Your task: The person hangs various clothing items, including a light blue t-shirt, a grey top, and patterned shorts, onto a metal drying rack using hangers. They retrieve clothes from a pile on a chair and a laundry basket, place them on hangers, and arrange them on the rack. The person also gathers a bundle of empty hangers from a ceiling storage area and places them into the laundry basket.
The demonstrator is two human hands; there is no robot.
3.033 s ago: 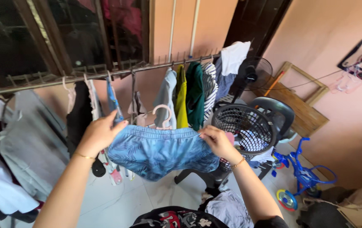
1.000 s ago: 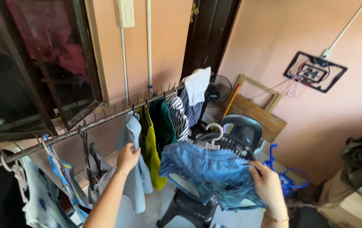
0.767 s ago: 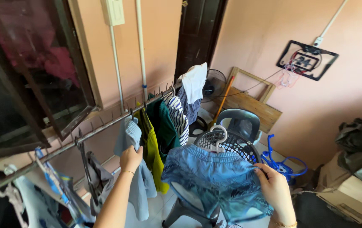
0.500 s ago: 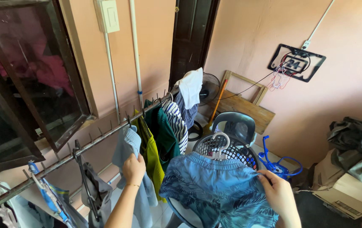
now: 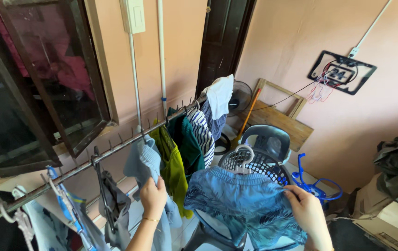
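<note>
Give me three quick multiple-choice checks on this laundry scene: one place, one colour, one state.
1. Where is the black laundry basket? A on a dark plastic chair B on the floor C hung on the rail
2. Colour of the garment right of the light blue one on the rail? A red B yellow-green C white
3. The blue patterned shorts are: A folded in the basket B on a pale hanger, held by the right hand C on the floor

A: basket rests on the chair. B: yellow-green shirt. B: hanger hook shows above the waistband.

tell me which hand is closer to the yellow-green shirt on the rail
Left. The left hand grips the light blue garment hanging right beside the yellow-green shirt. The right hand is farther off, holding the blue patterned shorts at their far edge.
</note>
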